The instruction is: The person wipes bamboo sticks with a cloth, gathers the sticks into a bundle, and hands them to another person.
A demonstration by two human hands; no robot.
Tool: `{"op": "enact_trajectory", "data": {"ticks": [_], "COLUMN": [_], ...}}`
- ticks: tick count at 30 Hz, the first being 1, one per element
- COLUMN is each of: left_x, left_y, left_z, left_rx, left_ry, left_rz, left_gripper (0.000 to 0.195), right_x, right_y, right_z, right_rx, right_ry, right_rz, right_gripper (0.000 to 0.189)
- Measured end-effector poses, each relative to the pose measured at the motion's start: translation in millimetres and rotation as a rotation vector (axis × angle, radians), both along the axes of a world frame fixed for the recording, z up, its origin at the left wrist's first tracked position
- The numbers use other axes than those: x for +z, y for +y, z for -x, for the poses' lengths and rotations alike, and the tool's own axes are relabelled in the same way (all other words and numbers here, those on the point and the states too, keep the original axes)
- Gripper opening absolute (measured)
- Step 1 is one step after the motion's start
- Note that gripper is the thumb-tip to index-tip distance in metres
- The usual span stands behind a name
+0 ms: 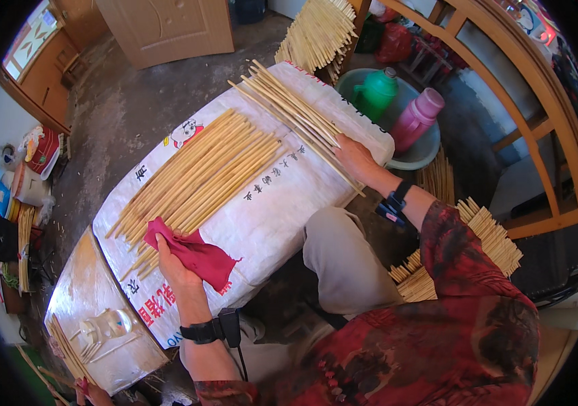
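Observation:
A crumpled dark red cloth is in my left hand, at the near ends of a wide row of thin peeled wooden sticks. The cloth hangs over the white sheet, and some fingers are hidden by it. On the right, my right hand closes around the near ends of a looser bunch of similar sticks. One long stick passes under that hand towards the table's near edge. Both groups lie on a white printed plastic sheet that covers the table.
Another person's hand is near sticks at the lower left. A glass jar lies on the bare table end. Stacked sticks stand behind. A basin holds green and pink vacuum flasks. More sticks lie at right.

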State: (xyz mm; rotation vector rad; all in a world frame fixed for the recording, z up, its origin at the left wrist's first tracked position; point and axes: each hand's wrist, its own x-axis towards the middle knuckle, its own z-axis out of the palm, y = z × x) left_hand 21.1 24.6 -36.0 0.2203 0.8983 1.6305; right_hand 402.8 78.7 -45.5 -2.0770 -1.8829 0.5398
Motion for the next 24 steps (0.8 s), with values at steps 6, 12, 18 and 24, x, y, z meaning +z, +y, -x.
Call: {"op": "enact_trajectory", "data": {"ticks": [6, 12, 18, 24], "left_x": [9, 6, 5, 2], "left_y": [3, 2, 1, 0], "left_z": [-12, -18, -22, -22], "left_rx": [-0.017, -0.126, -0.168, -0.209], "left_ry": [-0.010, 0.069, 0.112, 0.141], "left_rz": [0.090, 0.098, 0.086, 0.078], "left_gripper": [0.024, 0.023, 0.022, 0.023], "right_x": [-21, -17, -16, -22], "right_y": [20, 14, 17, 24], "right_z": [10, 21, 23, 25], "right_rx": [0.008, 0.113, 0.289, 0.308], "right_ry": [-0.159, -0.262, -0.431, -0.384], "right_rz": [-0.031, -0.179, -0.276, -0.299], "right_gripper": [0.031, 0.038, 0.016, 0.013]}}
